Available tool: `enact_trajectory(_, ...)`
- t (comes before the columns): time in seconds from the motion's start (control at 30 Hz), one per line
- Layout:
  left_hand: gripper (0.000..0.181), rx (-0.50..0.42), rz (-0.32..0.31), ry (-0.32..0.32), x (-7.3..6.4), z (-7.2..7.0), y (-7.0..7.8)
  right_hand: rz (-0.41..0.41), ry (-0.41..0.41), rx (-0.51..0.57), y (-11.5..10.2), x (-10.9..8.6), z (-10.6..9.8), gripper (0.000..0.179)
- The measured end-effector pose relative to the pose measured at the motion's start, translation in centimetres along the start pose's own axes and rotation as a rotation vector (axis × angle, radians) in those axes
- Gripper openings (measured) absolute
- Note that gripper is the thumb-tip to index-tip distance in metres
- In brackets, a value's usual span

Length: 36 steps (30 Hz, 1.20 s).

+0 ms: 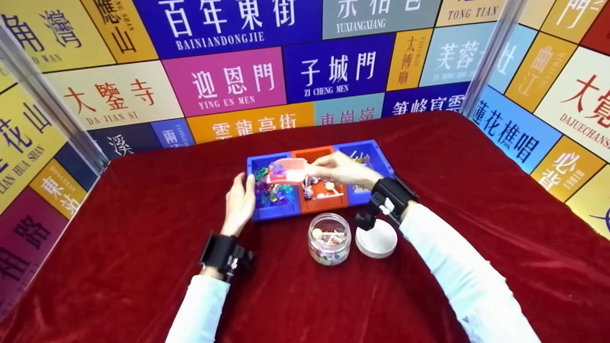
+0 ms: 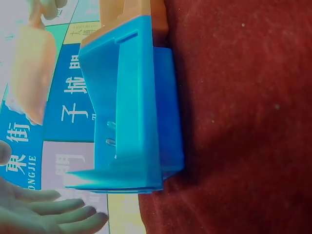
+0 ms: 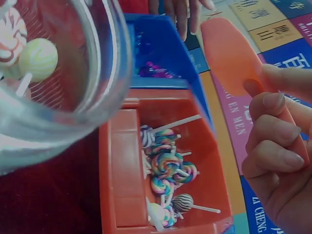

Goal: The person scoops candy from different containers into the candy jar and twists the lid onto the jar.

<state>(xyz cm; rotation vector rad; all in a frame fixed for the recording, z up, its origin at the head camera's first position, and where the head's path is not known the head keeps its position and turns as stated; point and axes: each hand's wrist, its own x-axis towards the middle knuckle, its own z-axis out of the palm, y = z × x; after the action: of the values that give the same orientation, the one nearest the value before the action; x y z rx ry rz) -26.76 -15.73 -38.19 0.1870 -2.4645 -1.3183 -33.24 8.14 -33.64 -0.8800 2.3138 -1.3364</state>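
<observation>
Pink scoop [image 1: 288, 172] is over the tray [image 1: 277, 212], beyond the glass jar [image 1: 329, 251] and white lid [image 1: 376, 241] standing before its near edge; left hand [image 1: 239, 202], fingers extended, is beside the tray's left edge; right hand [image 1: 340, 169] grips the scoop

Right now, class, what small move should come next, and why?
Probably carry the pink scoop steadily toward the jar: the right hand holds it raised above the tray, it seems loaded with purple pieces, and the jar stands open, with lollipops inside.
</observation>
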Motion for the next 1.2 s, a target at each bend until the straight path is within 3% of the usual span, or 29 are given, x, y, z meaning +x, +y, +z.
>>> enact_trajectory(0.3,0.037,-0.11,0.154,0.156,-0.3,0.4,0.4,-0.051,0.057,0.048,-0.4,-2.8,-1.0,0.03)
enact_trajectory(0.43,0.033,-0.18,0.232,0.154,-0.7,0.7,0.7,-0.098,0.033,0.126,0.5,-4.1,-1.7,0.024)
enact_trajectory(0.57,0.032,-0.275,0.259,0.055,-1.1,1.2,1.2,-0.088,0.005,0.165,1.6,-5.6,-2.3,0.02)
enact_trajectory(0.73,0.033,-0.359,0.284,-0.112,-1.6,1.8,1.8,-0.04,-0.015,0.169,2.8,-7.3,-2.8,0.015)
enact_trajectory(1.03,0.046,-0.319,0.306,-0.435,-2.7,2.6,2.3,-0.025,0.004,0.123,4.0,-9.7,-3.3,0.022)
enact_trajectory(1.2,0.057,-0.323,0.354,-0.603,-3.7,2.5,3.1,-0.05,0.003,0.081,4.3,-10.9,-3.5,0.02)
